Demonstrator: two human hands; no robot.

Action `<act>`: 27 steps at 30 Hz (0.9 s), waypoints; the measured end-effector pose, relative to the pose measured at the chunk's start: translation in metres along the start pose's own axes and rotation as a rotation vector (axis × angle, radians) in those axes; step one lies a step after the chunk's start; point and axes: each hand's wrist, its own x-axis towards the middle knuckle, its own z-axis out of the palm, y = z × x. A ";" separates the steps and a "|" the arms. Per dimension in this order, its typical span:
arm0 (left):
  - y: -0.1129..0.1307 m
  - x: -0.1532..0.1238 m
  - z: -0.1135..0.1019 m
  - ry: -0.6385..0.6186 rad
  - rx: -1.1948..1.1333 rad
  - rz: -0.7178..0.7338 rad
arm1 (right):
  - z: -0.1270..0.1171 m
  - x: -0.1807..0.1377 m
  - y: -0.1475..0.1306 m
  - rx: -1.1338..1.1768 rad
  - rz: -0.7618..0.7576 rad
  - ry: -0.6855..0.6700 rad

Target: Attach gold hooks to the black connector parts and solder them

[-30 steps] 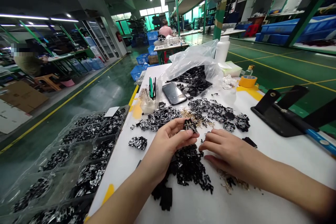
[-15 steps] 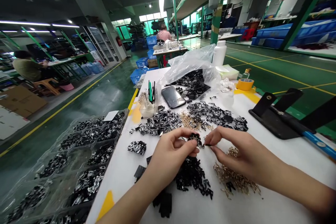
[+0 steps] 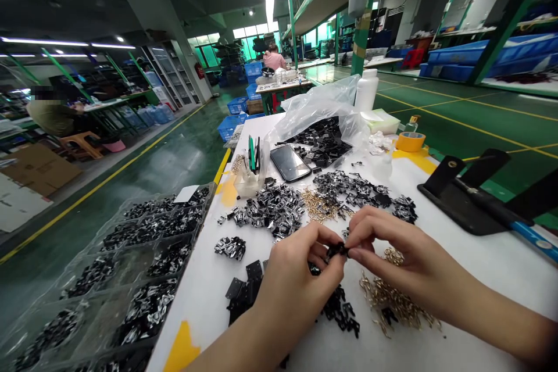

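Observation:
My left hand (image 3: 300, 273) and my right hand (image 3: 387, 250) meet above the white table (image 3: 457, 279), fingertips pinched together on one small black plastic part (image 3: 336, 251). Under the hands lies a heap of black plastic parts (image 3: 340, 314). A pile of small brass pins (image 3: 392, 299) lies just below my right hand. More brass pins (image 3: 320, 206) and heaps of black-and-silver clips (image 3: 272, 209) are spread beyond the hands.
A phone (image 3: 290, 163) lies face up by a clear bag of black parts (image 3: 322, 139). A divided clear tray of clips (image 3: 143, 256) hangs off the table's left edge. A black jig (image 3: 471, 192), yellow tape roll (image 3: 410, 140) and white bottle (image 3: 367, 90) stand right. Seated people work at distant tables.
My right hand rose from the black heap to meet my left hand. Both hands drew nearer to me and now pinch the black part together; the brass pins under the right hand came into sight.

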 end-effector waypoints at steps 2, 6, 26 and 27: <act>0.000 0.000 0.000 -0.001 0.032 0.019 | 0.001 0.000 0.001 -0.009 0.017 0.021; -0.001 -0.001 0.002 -0.014 0.029 0.017 | 0.001 -0.001 0.001 -0.005 0.075 0.046; 0.005 -0.002 -0.004 -0.044 -0.273 -0.039 | -0.001 -0.005 -0.005 0.188 0.015 -0.056; 0.005 -0.001 -0.004 -0.060 -0.326 -0.070 | -0.002 -0.006 -0.005 0.183 -0.029 -0.041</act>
